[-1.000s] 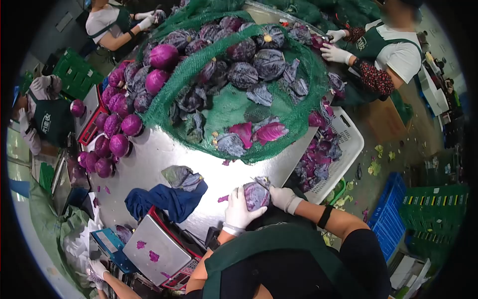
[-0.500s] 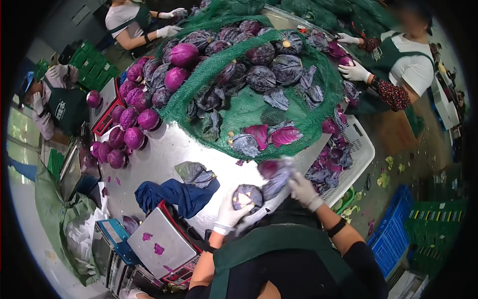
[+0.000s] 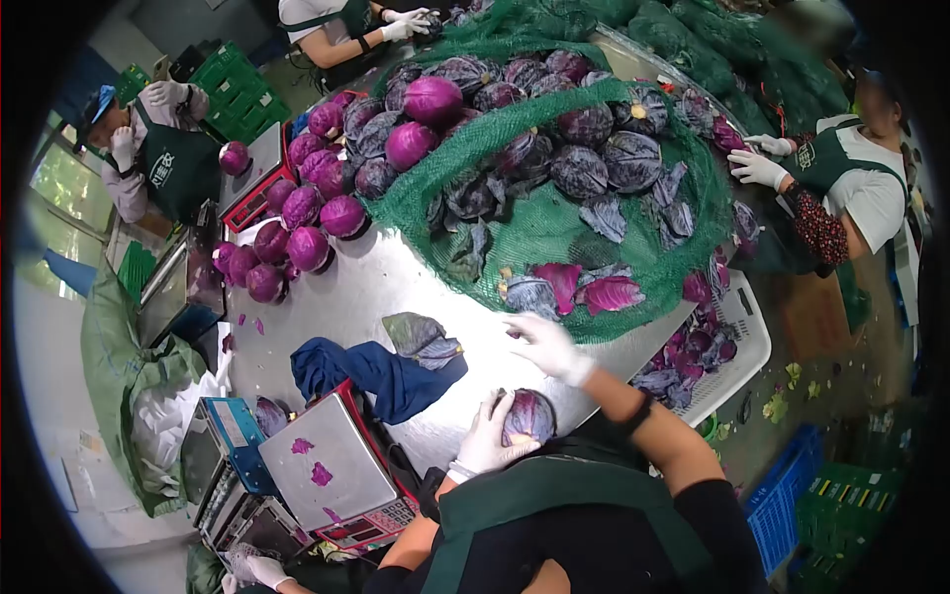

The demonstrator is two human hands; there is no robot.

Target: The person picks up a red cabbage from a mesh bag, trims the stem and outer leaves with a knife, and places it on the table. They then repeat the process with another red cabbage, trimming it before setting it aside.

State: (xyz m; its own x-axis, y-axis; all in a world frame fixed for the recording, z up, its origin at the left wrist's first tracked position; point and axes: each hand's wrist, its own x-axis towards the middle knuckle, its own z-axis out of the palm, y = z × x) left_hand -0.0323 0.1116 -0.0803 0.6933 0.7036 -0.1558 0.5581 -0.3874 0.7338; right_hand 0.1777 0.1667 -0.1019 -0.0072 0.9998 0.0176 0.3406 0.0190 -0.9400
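Note:
My left hand (image 3: 487,437), in a white glove, grips a trimmed red cabbage (image 3: 531,416) near the front edge of the steel table (image 3: 336,292). My right hand (image 3: 546,344), also gloved, hovers with fingers spread above the table, just in front of loose purple leaves (image 3: 582,289) lying on the green net (image 3: 539,223). It holds nothing. A heap of untrimmed dark cabbages (image 3: 579,148) fills the net behind.
Peeled bright-purple cabbages (image 3: 297,213) are stacked at the table's left. A blue cloth (image 3: 376,371) and a scale (image 3: 332,465) lie near me. A white basket (image 3: 737,346) of leaf waste stands to the right. Three other people work around the table.
My right hand pulled outer leaves off the cabbage, let them go and now reaches forward open. The left hand keeps the cabbage, now smoother and brighter.

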